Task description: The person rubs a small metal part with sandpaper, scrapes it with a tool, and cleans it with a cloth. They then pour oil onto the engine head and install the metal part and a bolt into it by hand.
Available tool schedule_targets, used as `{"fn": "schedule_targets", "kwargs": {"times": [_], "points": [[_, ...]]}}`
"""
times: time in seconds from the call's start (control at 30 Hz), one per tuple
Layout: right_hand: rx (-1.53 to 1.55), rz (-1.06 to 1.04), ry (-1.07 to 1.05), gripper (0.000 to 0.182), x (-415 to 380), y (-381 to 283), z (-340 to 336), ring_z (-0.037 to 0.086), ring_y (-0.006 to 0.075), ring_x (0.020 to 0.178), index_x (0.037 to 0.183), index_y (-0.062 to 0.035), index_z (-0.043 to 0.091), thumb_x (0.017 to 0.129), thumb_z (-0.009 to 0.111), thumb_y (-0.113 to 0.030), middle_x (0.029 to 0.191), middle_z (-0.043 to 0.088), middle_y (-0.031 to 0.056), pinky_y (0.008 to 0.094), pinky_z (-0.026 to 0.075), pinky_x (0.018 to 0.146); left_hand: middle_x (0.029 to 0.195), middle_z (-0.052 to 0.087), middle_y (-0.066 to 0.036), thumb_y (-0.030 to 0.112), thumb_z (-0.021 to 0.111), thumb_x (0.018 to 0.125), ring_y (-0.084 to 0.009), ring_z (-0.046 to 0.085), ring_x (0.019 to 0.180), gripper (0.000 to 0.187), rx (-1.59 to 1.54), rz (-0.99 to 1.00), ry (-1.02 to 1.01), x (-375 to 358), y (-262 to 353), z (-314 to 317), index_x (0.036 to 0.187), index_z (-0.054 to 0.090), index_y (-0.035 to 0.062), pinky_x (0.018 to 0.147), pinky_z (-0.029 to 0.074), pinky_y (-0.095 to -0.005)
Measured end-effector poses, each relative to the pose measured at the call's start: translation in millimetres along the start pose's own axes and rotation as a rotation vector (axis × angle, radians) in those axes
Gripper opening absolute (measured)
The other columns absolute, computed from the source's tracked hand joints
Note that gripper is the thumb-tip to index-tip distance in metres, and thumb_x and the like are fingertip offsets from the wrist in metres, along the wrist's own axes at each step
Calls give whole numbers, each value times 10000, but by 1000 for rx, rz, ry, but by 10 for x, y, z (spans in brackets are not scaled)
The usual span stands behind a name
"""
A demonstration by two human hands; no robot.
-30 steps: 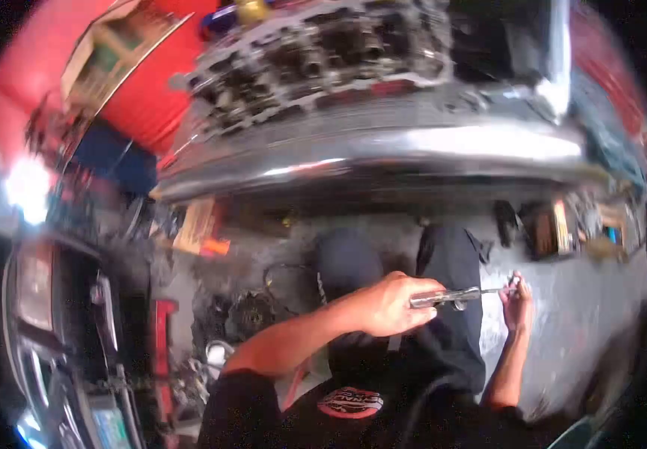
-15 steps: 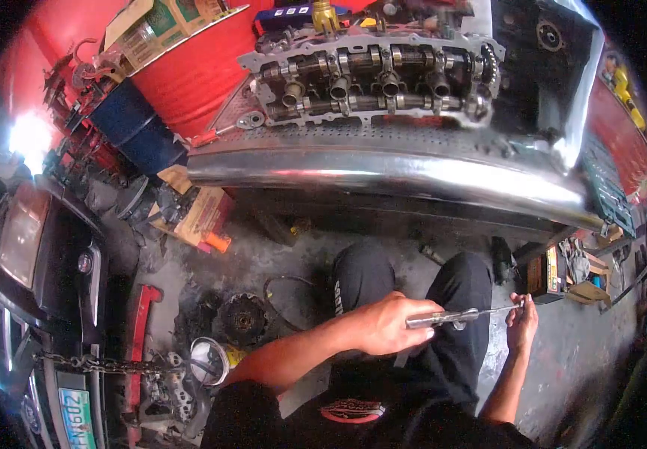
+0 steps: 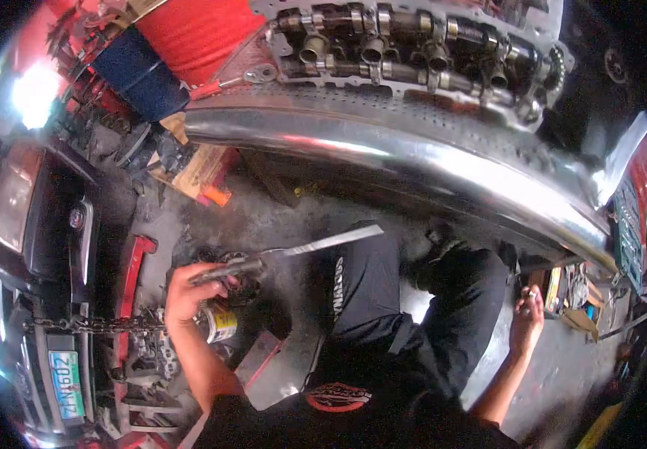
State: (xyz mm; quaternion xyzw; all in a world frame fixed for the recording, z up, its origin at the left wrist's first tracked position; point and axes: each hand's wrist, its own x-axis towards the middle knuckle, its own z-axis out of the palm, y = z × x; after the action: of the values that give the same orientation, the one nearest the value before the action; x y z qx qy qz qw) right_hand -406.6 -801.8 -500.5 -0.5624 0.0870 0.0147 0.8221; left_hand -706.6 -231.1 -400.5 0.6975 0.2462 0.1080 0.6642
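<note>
My left hand (image 3: 188,295), at the left of the head view, is closed around the dark body of a feeler gauge (image 3: 237,269). One long thin blade sticks out of it to the right, over my left knee. Beyond my right knee, my right hand (image 3: 529,318) is raised with its fingers curled together. A small pale spot shows at those fingertips; whether it is a held object I cannot make out. On the bench above lies a cylinder head (image 3: 372,49) with its two camshafts exposed. Neither hand touches it.
A ratchet (image 3: 260,73) lies on the perforated bench, behind its rounded metal edge (image 3: 383,150). At left stand a car front (image 3: 46,217) and a taut chain (image 3: 99,325). A labelled tub (image 3: 222,323) is beside my left forearm; boxes (image 3: 574,288) sit at right.
My left hand has swung left with the feeler gauge, and its blade has come away from my right hand. The right hand stays near its place. The view has tilted and shifted.
</note>
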Motion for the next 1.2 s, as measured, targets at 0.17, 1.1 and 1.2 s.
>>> {"fn": "schedule_targets", "kwargs": {"times": [0.17,1.1,1.2], "points": [[-57,-87,-100,318,51,-42,317,594,146,755,1243,-17,509,987,520,-204,940,628,90,265,477,673,908,705,-141,74,654,861,-172,657,681,213,-162,-7,417,876,-729,247,1042,618,-33,631,533,-278],[23,-64,115,411,163,20,265,572,166,913,1305,12,470,923,544,-120,1025,603,110,295,478,847,1106,593,-226,151,708,824,-347,593,962,598,718,481,1269,2346,-518,492,1343,446,11,865,473,-455],[114,-38,142,420,217,41,286,569,180,898,1276,34,481,893,555,-121,994,584,105,316,486,843,1058,632,-156,4,623,875,-226,610,933,510,323,907,1277,2345,602,418,1349,434,-11,861,489,-348]]}}
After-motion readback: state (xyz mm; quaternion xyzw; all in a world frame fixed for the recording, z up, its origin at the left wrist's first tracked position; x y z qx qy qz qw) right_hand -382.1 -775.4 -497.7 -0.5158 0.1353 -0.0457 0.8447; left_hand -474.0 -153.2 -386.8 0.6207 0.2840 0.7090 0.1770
